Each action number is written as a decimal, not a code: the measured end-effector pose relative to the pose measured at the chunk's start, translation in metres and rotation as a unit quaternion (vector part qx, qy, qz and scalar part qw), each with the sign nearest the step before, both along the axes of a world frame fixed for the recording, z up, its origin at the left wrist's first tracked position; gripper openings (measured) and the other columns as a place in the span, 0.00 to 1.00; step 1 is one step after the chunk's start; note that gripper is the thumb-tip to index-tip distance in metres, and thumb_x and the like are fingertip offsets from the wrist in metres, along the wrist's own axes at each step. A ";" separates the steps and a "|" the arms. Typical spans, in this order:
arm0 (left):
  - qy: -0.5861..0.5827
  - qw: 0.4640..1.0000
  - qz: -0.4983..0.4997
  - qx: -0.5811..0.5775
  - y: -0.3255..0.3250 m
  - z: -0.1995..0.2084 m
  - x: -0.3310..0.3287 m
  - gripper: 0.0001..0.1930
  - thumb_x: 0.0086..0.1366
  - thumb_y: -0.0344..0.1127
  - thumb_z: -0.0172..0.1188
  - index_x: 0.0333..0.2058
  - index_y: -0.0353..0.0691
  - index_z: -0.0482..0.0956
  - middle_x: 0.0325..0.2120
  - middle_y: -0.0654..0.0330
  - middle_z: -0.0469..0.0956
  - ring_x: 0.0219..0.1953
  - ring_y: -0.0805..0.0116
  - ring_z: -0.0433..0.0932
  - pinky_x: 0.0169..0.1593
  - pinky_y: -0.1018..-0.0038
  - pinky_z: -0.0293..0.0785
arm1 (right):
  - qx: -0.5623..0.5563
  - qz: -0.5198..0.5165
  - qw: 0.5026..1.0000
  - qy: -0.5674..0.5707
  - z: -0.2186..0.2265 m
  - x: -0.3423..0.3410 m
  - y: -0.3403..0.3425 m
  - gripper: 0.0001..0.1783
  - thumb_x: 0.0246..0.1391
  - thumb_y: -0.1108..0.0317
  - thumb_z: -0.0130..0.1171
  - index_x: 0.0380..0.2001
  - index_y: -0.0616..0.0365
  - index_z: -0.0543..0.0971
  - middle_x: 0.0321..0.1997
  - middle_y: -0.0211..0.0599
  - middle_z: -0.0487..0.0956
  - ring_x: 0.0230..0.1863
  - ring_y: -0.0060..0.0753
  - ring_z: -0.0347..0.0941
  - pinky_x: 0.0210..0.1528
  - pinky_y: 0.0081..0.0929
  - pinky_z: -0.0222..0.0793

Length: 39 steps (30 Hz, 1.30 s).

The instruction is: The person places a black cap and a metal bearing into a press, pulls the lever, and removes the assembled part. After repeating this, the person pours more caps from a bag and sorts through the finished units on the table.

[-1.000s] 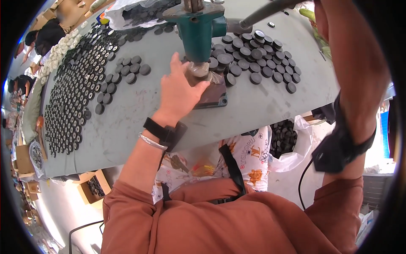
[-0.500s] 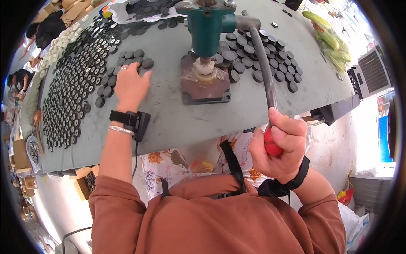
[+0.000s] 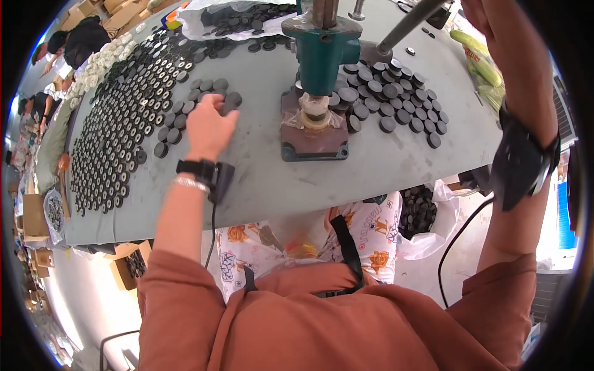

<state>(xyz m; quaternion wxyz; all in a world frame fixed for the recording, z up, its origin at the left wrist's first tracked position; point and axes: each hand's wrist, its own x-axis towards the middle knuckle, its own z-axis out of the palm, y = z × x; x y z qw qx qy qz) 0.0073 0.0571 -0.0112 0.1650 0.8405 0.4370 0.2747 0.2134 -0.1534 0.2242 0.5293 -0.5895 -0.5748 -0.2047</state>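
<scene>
My left hand (image 3: 211, 128), slightly blurred, reaches over a small group of black round discs (image 3: 175, 120) on the table. Its thumb stands apart from the curled fingers, and one disc (image 3: 233, 99) lies right by the fingertips. A green hand press (image 3: 321, 59) stands at the middle, a clear-wrapped tip above a pale round seat on its base. From its side the dark lever (image 3: 411, 26) slants up to the right. My right hand (image 3: 479, 15) is raised at the lever's far end; the top edge cuts off the knob and fingertips.
Rows of ringed discs (image 3: 117, 148) cover the table's left side. A pile of black discs (image 3: 396, 99) lies right of the press. Behind is a white bag (image 3: 198, 25) of discs; another bag (image 3: 445, 229) hangs below the table edge. Green gourd-like vegetables (image 3: 482, 65) lie far right.
My right hand has swung the lever from low near the table's front edge up to the top right. The press tip has stayed near its seat. My left hand remains by the discs.
</scene>
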 end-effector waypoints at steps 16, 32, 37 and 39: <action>-0.180 0.971 -0.141 -0.072 -0.087 0.005 0.065 0.38 0.44 0.36 0.70 0.54 0.32 0.64 0.34 0.53 0.81 0.35 0.64 0.80 0.40 0.73 0.73 | 0.011 -0.032 0.999 0.006 -0.032 0.102 -0.029 0.05 0.50 0.72 0.53 0.28 0.62 0.71 0.21 0.31 0.71 0.17 0.15 0.58 0.19 0.15 0.52; -0.206 0.966 -0.148 -0.050 -0.068 -0.006 0.044 0.38 0.44 0.34 0.70 0.54 0.29 0.63 0.40 0.54 0.79 0.43 0.66 0.77 0.49 0.72 0.69 | -0.072 0.014 0.996 -0.059 -0.082 -0.056 -0.077 0.12 0.47 0.85 0.51 0.36 0.63 0.68 0.34 0.41 0.73 0.29 0.20 0.63 0.39 0.17 0.62; -0.114 0.990 -0.048 -0.070 -0.024 -0.008 0.016 0.30 0.48 0.36 0.68 0.50 0.35 0.71 0.39 0.54 0.79 0.44 0.66 0.76 0.46 0.71 0.70 | -0.081 0.002 0.996 -0.040 -0.146 -0.068 -0.096 0.20 0.33 0.81 0.67 0.27 0.60 0.66 0.35 0.54 0.75 0.24 0.34 0.74 0.22 0.21 0.68; 0.032 0.998 0.025 0.042 -0.004 -0.014 0.010 0.25 0.50 0.43 0.67 0.45 0.37 0.75 0.38 0.54 0.77 0.43 0.62 0.76 0.44 0.69 0.71 | -0.069 0.009 0.996 -0.063 -0.165 -0.069 -0.093 0.21 0.33 0.83 0.65 0.29 0.59 0.65 0.38 0.56 0.75 0.22 0.32 0.72 0.21 0.22 0.68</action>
